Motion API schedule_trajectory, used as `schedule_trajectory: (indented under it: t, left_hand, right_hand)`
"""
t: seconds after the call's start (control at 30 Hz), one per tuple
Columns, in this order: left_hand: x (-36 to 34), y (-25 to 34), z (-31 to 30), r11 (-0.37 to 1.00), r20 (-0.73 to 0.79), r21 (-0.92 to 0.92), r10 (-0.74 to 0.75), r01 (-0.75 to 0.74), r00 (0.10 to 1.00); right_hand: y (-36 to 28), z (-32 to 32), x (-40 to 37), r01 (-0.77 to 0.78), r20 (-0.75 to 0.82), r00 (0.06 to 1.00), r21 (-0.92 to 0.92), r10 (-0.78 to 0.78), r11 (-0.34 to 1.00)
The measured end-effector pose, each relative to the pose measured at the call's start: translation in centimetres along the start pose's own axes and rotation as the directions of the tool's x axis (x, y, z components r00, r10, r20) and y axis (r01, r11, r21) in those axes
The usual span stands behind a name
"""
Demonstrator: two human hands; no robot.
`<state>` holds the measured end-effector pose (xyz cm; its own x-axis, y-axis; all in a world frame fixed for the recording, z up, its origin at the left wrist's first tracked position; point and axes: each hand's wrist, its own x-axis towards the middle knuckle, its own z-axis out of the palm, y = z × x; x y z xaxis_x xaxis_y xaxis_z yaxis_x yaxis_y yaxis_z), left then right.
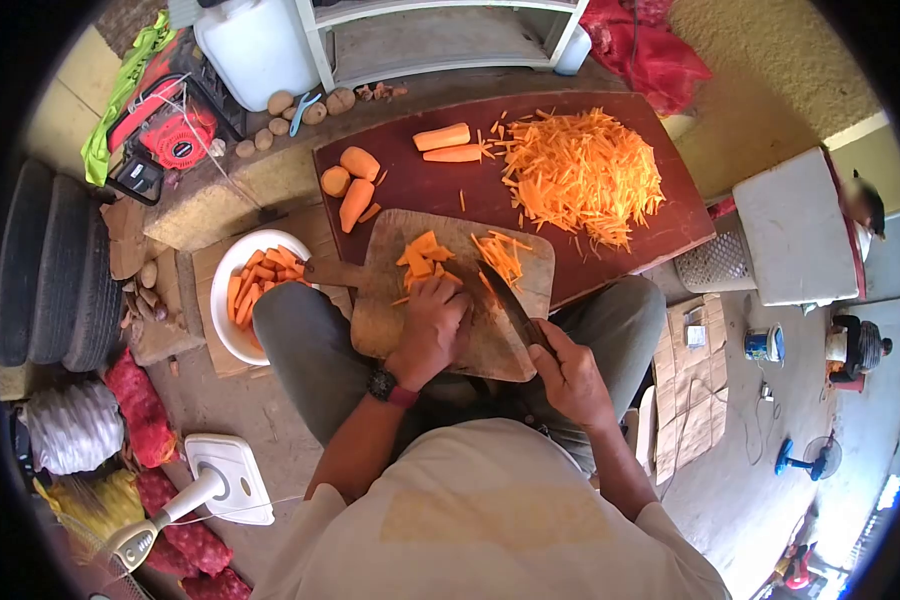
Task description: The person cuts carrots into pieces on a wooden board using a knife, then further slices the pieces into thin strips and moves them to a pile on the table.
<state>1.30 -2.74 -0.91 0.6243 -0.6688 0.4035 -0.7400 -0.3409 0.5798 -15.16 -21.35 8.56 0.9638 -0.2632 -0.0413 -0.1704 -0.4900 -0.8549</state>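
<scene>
A wooden cutting board (380,325) with a handle rests across my lap. My right hand (576,382) is closed round the handle of a knife (513,312), its dark blade angled over the board. Beside the blade, my left hand (433,325) presses down with curled fingers on carrot slices, partly hidden under it. Loose carrot slices (425,252) lie just beyond my left fingers. On the far side of the blade is a small bunch of carrot strips (500,256).
A dark red table (450,200) ahead bears a big heap of carrot strips (580,178) and several peeled carrot pieces (358,203). To the left stands a white bowl (222,310) of carrot chunks. Further out are a generator (178,140), tyres (60,270) and a standing fan's base (250,480).
</scene>
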Motion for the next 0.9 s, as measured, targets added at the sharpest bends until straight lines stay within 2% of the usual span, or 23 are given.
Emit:
schedule_trajectory:
  t: [0.17,0.27,0.37,0.47,0.57,0.67,0.77,0.9]
  left_hand:
    - [0.1,-0.2,0.0,1.0,-0.022,0.005,0.024,-0.023,0.999]
    - [-0.1,-0.5,-0.1,0.999,-0.013,0.029,0.032,-0.032,0.999]
    - [-0.5,-0.4,0.1,0.997,-0.003,0.061,0.036,-0.036,0.999]
    - [-0.1,-0.6,0.1,0.997,-0.013,0.05,0.054,-0.054,0.998]
    - [-0.2,-0.7,-0.5,0.998,-0.044,0.067,0.021,-0.018,0.999]
    - [-0.2,-0.7,-0.7,0.995,-0.083,0.083,-0.054,0.061,0.995]
    - [0.4,-1.2,-0.9,0.99,-0.095,0.134,-0.037,0.05,0.995]
    - [0.3,-1.7,-0.9,0.981,-0.081,0.193,-0.014,0.029,0.997]
  right_hand:
    - [-0.2,0.8,-0.2,0.008,0.05,0.999,-0.003,-0.008,1.0]
    - [1.3,2.1,-0.4,0.016,0.081,0.997,-0.139,-0.005,0.99]
    - [-0.3,2.5,0.6,-0.023,0.123,0.991,-0.234,0.053,0.972]
    - [-0.2,2.8,0.9,0.031,0.112,0.994,-0.257,-0.002,0.966]
    - [0.7,2.0,0.1,0.076,0.034,0.997,-0.104,-0.072,0.992]
    - [-1.1,0.5,-0.6,0.046,0.014,0.999,-0.05,-0.046,0.998]
    - [-0.3,0.0,-1.3,0.079,0.036,0.996,0.019,-0.08,0.997]
    - [1.4,-0.8,-1.7,0.015,0.134,0.991,-0.02,-0.012,1.0]
